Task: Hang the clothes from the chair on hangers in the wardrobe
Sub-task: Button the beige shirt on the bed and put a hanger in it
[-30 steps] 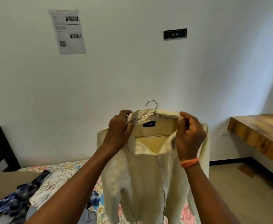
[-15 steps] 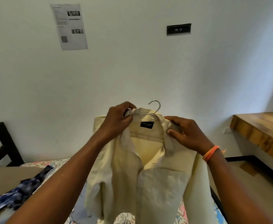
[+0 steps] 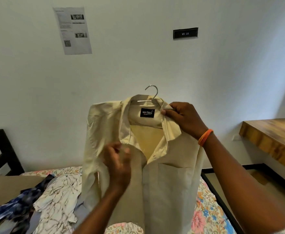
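While the right hand [image 3: 184, 118] pinches the shirt [image 3: 163, 174] collar, the blurred left hand [image 3: 119, 163] grips its front.

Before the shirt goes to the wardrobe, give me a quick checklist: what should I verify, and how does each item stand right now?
1. Hanger inside the shirt: ok, the hook sticks up out of the collar.
2. Shirt supported: ok, the right hand pinches the collar at the hanger's shoulder.
3. Both shoulders seated on the hanger: cannot tell, the cloth hides the hanger's ends.
4. Front closed: not ok, the placket gapes below the collar; the left hand is at the front, blurred.
5. Hook free to grab: ok, nothing covers it.
6. Wardrobe ready: cannot tell, it is out of view.
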{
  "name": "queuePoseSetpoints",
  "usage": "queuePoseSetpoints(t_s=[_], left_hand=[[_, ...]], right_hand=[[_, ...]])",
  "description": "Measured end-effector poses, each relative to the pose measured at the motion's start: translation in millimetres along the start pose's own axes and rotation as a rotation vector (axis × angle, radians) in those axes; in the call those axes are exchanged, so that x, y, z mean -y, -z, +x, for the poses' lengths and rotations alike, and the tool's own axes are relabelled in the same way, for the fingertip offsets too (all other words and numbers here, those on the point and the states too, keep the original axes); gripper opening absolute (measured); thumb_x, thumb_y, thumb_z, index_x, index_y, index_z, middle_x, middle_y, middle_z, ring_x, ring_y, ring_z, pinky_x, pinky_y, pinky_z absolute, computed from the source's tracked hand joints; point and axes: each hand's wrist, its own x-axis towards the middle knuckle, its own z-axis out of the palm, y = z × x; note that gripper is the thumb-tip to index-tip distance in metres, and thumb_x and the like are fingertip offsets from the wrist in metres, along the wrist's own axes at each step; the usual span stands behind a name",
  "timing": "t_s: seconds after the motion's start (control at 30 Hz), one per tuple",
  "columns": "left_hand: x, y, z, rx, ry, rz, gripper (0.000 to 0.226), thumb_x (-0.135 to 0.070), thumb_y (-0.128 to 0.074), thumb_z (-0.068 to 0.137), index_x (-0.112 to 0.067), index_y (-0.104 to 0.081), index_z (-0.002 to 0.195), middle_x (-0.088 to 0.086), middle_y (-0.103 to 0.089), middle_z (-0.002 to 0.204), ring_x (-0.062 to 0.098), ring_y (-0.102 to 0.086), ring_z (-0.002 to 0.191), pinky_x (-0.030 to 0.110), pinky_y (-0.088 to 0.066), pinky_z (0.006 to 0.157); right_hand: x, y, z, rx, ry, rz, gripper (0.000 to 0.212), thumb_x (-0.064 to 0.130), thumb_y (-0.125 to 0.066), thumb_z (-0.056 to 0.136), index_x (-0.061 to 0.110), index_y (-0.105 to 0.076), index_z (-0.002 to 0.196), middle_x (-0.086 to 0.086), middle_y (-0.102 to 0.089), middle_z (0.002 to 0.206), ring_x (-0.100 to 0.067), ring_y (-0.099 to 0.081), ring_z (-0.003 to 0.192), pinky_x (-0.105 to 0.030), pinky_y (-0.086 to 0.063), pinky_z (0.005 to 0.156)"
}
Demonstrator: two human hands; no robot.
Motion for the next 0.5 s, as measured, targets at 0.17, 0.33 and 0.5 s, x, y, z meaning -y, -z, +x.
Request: queuePoseSetpoints(t_s=[0.17, 0.33, 0.5], left_hand=[[14.9, -25.3, -46.0, 0.289, -0.030, 0.235, 0.086, -0.073, -0.070, 0.069, -0.026, -0.042, 0.134, -0.017, -0.040, 0.128, 0.011, -0.044, 0.118, 0.037, -0.033, 0.100], [-0.4, -31.0, -7.6, 0.130, -0.085, 0.178, 0.026, -0.020, -0.073, 0.088, -0.016, -0.064, 0.112, -0.001, -0.062, 0.108, 0.020, -0.059, 0.100, 0.037, -0.053, 0.083], [-6.4, -24.4, -4.8, 0.225, -0.018, 0.055, 0.005, -0.018, -0.059, 0.098, -0.022, -0.063, 0.099, -0.005, -0.064, 0.088, 0.003, -0.059, 0.078, 0.020, -0.046, 0.068]], right_hand=[[7.8, -2.0, 12.4, 0.057, -0.050, 0.173, 0.031, 0.030, -0.068, 0.093, 0.003, -0.068, 0.076, 0.000, -0.059, 0.064, -0.008, -0.050, 0.058, -0.026, -0.039, 0.057], [8.6, -7.4, 12.2, 0.101, -0.083, 0.208, 0.030, 0.032, -0.068, 0.092, 0.004, -0.070, 0.081, -0.004, -0.062, 0.067, -0.010, -0.056, 0.060, -0.023, -0.043, 0.058], [6.5, -3.8, 12.3, 0.106, -0.133, 0.214, 0.027, 0.028, -0.068, 0.092, 0.007, -0.067, 0.076, 0.001, -0.056, 0.064, -0.001, -0.050, 0.054, -0.013, -0.038, 0.055]])
